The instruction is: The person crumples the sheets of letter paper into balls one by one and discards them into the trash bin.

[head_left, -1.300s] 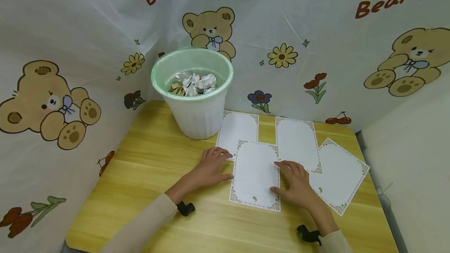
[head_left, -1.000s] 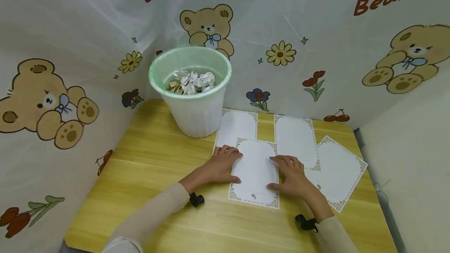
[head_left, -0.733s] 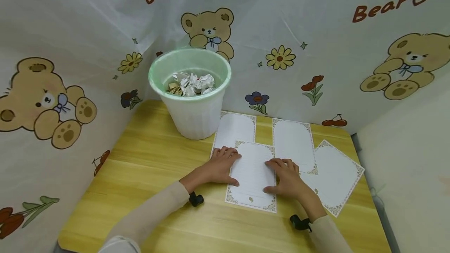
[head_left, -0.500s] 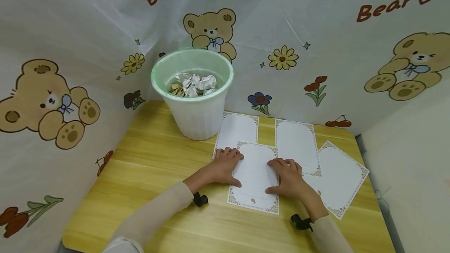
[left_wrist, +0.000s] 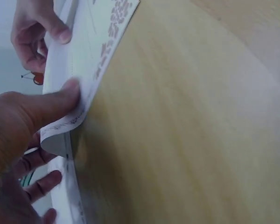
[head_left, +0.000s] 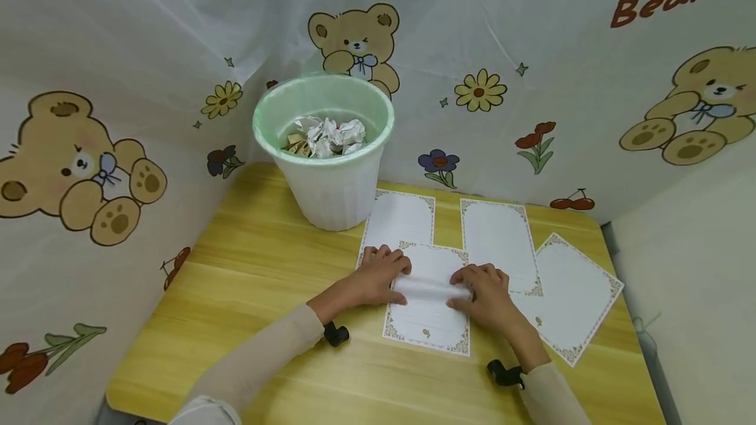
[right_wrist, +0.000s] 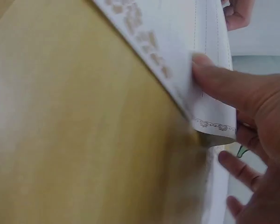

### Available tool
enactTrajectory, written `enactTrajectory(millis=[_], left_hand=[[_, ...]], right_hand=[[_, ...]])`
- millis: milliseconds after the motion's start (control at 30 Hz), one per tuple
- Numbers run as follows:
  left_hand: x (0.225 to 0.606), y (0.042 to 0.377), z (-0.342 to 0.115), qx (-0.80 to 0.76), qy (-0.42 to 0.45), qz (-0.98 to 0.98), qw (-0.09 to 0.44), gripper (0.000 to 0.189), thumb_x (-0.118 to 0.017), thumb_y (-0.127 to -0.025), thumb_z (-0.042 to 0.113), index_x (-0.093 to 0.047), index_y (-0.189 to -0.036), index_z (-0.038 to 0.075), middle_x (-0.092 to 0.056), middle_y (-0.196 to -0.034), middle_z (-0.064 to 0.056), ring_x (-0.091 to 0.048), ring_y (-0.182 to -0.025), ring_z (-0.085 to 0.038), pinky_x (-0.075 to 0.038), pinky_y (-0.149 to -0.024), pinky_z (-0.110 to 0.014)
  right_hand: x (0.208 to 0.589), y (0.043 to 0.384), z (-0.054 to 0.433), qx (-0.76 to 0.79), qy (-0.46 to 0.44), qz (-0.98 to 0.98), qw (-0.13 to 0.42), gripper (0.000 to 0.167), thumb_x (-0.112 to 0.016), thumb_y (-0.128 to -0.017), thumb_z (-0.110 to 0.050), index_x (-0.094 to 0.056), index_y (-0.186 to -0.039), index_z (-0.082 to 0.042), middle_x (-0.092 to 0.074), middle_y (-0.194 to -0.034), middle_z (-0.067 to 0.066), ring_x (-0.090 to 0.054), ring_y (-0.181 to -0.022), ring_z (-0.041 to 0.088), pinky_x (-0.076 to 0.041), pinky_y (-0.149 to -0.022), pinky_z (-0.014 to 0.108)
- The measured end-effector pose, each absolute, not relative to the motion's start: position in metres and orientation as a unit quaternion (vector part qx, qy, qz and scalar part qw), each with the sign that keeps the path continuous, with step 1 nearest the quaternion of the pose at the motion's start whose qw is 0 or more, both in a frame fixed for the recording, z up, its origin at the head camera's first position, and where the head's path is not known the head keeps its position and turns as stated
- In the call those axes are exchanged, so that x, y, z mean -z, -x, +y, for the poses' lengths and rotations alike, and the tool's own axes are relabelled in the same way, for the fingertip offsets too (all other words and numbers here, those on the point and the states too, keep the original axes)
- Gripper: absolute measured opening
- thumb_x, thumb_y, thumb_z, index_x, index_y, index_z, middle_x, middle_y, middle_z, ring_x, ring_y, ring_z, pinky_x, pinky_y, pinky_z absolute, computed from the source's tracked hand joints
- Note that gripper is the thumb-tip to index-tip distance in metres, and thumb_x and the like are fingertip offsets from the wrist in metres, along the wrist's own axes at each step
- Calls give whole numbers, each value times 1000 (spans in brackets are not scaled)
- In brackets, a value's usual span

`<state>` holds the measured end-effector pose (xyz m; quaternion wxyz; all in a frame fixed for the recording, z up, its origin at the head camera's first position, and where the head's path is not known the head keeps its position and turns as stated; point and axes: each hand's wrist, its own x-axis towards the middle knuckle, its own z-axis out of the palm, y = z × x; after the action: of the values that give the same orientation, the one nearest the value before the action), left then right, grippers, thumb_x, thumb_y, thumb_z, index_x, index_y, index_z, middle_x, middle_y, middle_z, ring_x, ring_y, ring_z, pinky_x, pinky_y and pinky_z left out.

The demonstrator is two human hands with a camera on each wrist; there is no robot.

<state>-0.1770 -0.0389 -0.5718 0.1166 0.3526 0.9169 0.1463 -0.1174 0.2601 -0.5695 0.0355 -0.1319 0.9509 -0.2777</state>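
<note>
A white sheet of letter paper (head_left: 428,323) with a brown floral border lies between both hands. Its middle is raised into a crosswise ridge. The left hand (head_left: 378,279) pinches the sheet's left edge, with the thumb on top. At the right edge, the right hand (head_left: 485,295) pinches it the same way. In the left wrist view the paper (left_wrist: 88,46) arches up at the grip, with some fingers behind it. The right wrist view shows the paper's edge (right_wrist: 217,114) curled up off the table beneath the right thumb.
Three more bordered sheets lie around: one behind left (head_left: 404,215), one behind right (head_left: 496,241), one slanted at right (head_left: 575,300). A pale green bin (head_left: 336,195) holding crumpled paper (head_left: 331,136) stands at the back of the wooden table (head_left: 266,267).
The left hand has moved right onto the sheet's left edge, and the right hand has closed on the other edge. The flat sheet now bulges up across its middle.
</note>
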Motion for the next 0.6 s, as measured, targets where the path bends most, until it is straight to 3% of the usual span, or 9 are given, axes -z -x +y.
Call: enactTrajectory(millis=[133,233,333,467,533,600], left_hand=[[578,181,-40,-165,-355,917,76,19,-74,-102,44,-63,-112,33,-62,-117,16,-48,-118,-13,-28,-113,-52],[579,181,-40,-175,-351,918,58,11,-71,-105,43,-66,-107,32,-64,-110,15,-50,-112,-13,-31,-111,-51],[580,182,-41,-169,-349,920,60,37,-74,-98,59,-68,-121,31,-63,-123,11,-50,-114,-14,-32,-109,-50],[578,182,-41,-129,-355,922,78,89,-79,-78,83,-56,-146,30,-53,-143,7,-47,-126,-17,-33,-110,-50],[576,182,-39,-118,-359,922,84,99,-81,-72,85,-53,-149,29,-52,-145,6,-46,-129,-19,-33,-112,-51],[574,182,-37,-116,-361,921,86,97,-83,-72,83,-54,-146,28,-53,-145,6,-46,-129,-19,-34,-112,-51]], right_hand=[[576,120,262,293,134,947,-18,18,-90,-90,-20,-77,-102,-21,-76,-97,-6,-54,-106,25,-22,-108,66],[579,120,263,292,128,947,-32,12,-87,-91,-16,-78,-97,-21,-79,-99,-4,-57,-103,25,-22,-106,64],[577,119,264,278,127,952,-17,21,-92,-87,-25,-78,-103,-20,-79,-109,-1,-59,-109,27,-25,-104,60],[569,120,265,252,150,956,28,59,-98,-77,-44,-73,-125,-21,-71,-136,3,-52,-123,32,-28,-101,56],[566,122,265,244,159,955,48,69,-98,-75,-48,-70,-132,-21,-67,-142,4,-48,-124,32,-29,-100,54],[565,124,264,240,160,955,62,66,-97,-76,-48,-69,-130,-21,-67,-138,2,-46,-121,30,-29,-99,53]])
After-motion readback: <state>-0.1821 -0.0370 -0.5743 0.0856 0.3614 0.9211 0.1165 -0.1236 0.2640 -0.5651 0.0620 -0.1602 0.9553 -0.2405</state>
